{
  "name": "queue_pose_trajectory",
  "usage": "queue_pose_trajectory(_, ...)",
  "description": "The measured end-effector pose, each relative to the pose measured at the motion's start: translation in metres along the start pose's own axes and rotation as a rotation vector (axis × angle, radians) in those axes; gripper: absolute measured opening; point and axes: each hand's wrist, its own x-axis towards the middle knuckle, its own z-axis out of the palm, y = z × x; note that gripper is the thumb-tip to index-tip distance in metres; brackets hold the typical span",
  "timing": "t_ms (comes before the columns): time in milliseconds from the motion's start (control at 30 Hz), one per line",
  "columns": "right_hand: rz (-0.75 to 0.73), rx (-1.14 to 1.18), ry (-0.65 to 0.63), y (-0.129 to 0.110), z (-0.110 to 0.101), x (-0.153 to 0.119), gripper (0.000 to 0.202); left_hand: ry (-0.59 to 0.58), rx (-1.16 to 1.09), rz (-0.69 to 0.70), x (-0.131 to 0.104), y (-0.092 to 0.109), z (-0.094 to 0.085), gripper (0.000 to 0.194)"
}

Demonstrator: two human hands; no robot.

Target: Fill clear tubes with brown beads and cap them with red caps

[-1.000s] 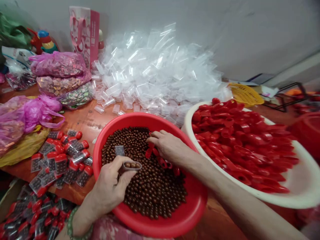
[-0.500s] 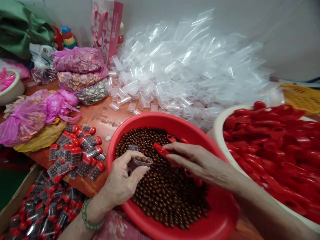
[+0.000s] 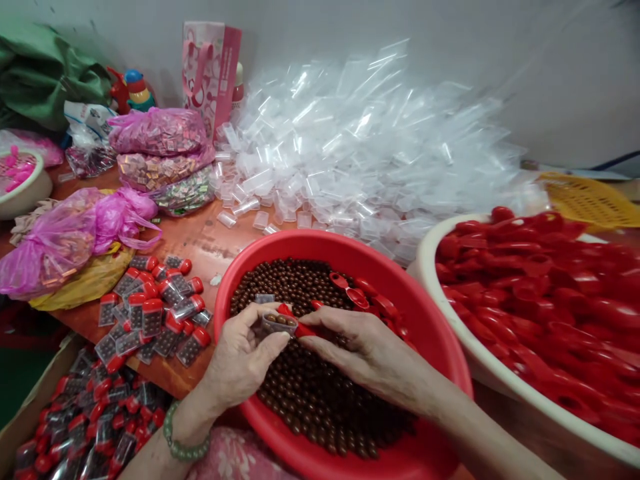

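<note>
My left hand (image 3: 243, 360), with a green bead bracelet at the wrist, pinches a small clear container (image 3: 280, 323) whose open top shows brown balls. My right hand (image 3: 350, 343) has its fingers closed on a red plastic piece (image 3: 303, 329), which meets the container's right edge. Both hands are over a red basin (image 3: 320, 240) that holds many brown balls (image 3: 320, 407). Another clear container (image 3: 265, 298) lies on the balls, just beyond my left fingers. Several loose red pieces (image 3: 357, 297) rest at the basin's right side.
Filled red-capped containers (image 3: 153, 317) lie on the table at left, above a box of more (image 3: 105, 427). A heap of clear containers (image 3: 350, 153) is behind the basin. At right stands a white tub (image 3: 425, 250) of red pieces. Pink bags (image 3: 160, 130) sit back left.
My right hand has moved left and down, bringing the red piece against the container. My left hand still holds the container, slightly further left. The view has shifted a little.
</note>
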Motion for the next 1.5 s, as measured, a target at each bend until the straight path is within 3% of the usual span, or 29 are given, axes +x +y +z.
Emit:
queue_pose_trajectory(67, 0.021, -0.037, 0.016, -0.001, 0.001, -0.001, 0.023, -0.012, 0.084, 0.012, 0.0, 0.001, 0.001, 0.015)
queue_pose_trajectory(200, -0.071, -0.054, 0.052, -0.001, 0.005, -0.004, 0.053, -0.049, 0.258, 0.062, 0.001, 0.002, 0.001, 0.014)
queue_pose_trajectory(333, -0.242, -0.118, 0.063, 0.001, 0.01, -0.004, 0.04, -0.079, 0.247, 0.046, 0.003, 0.001, -0.002, 0.016)
queue_pose_trajectory(500, -0.291, -0.084, 0.235, 0.003, 0.012, 0.002, 0.036, -0.092, 0.072, 0.022, 0.004, -0.004, -0.002, 0.018)
queue_pose_trajectory(800, -0.261, 0.027, 0.338, 0.004, 0.02, 0.009, 0.03, -0.056, -0.078, -0.032, 0.007, -0.002, 0.001, 0.029)
queue_pose_trajectory(967, -0.119, 0.099, 0.413, 0.003, 0.003, 0.008, 0.025, -0.066, -0.006, -0.075, 0.006, 0.001, 0.0, 0.022)
queue_pose_trajectory(1167, -0.313, 0.013, 0.257, -0.016, -0.009, 0.015, 0.029, -0.09, 0.089, -0.053, 0.006, -0.005, 0.0, 0.021)
queue_pose_trajectory(1333, -0.338, -0.068, 0.208, -0.022, -0.008, 0.017, 0.029, -0.096, 0.158, -0.049, 0.007, -0.006, -0.001, 0.019)
queue_pose_trajectory(1500, -0.342, -0.181, 0.194, -0.016, -0.022, 0.003, 0.034, -0.08, 0.164, -0.085, 0.008, -0.005, 0.0, 0.013)
